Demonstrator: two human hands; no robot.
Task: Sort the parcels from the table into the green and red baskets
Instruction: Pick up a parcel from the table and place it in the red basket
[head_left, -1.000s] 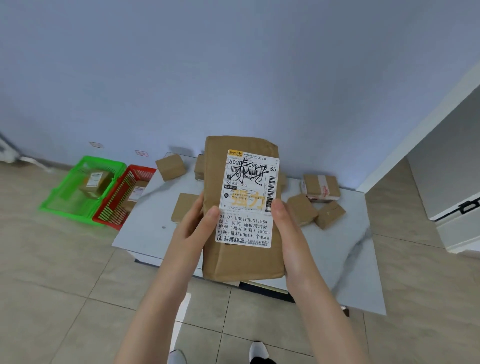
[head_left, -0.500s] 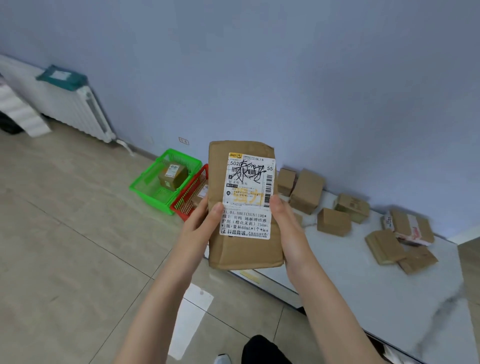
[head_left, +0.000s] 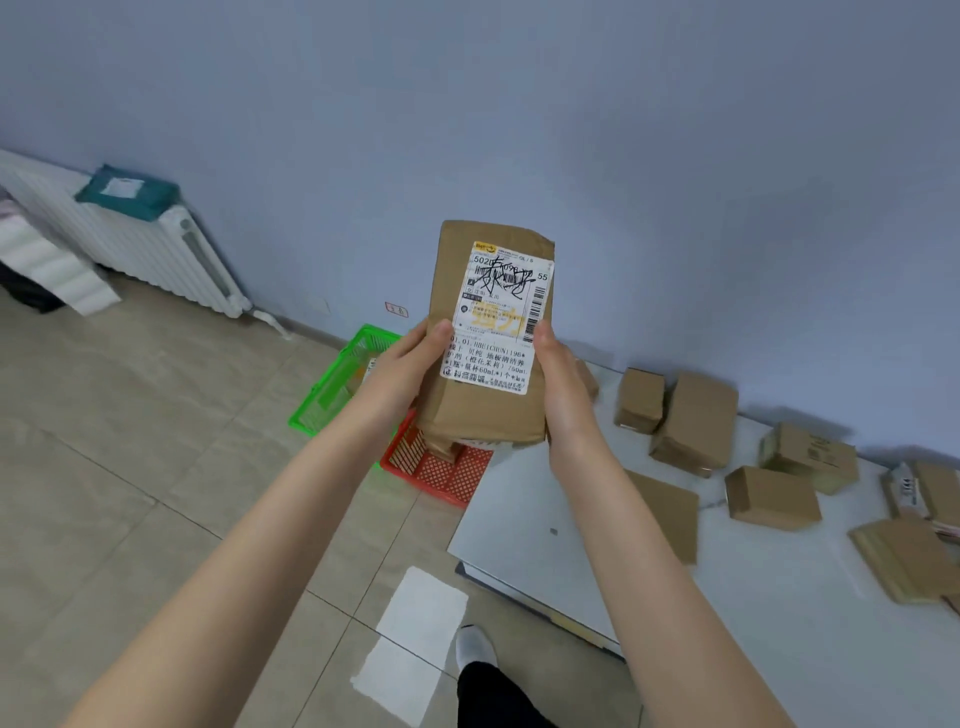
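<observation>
Clamping its long edges, the left grip (head_left: 406, 364) and right grip (head_left: 563, 384) are curled round a labelled parcel (head_left: 488, 410), held upright before the partly hidden red basket (head_left: 441, 475). The green basket (head_left: 322, 395) is set beside it, and other parcels (head_left: 696, 421) are scattered on the counter (head_left: 519, 519).

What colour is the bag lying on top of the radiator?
The bag is teal with a white label, clearest in the head view.
</observation>
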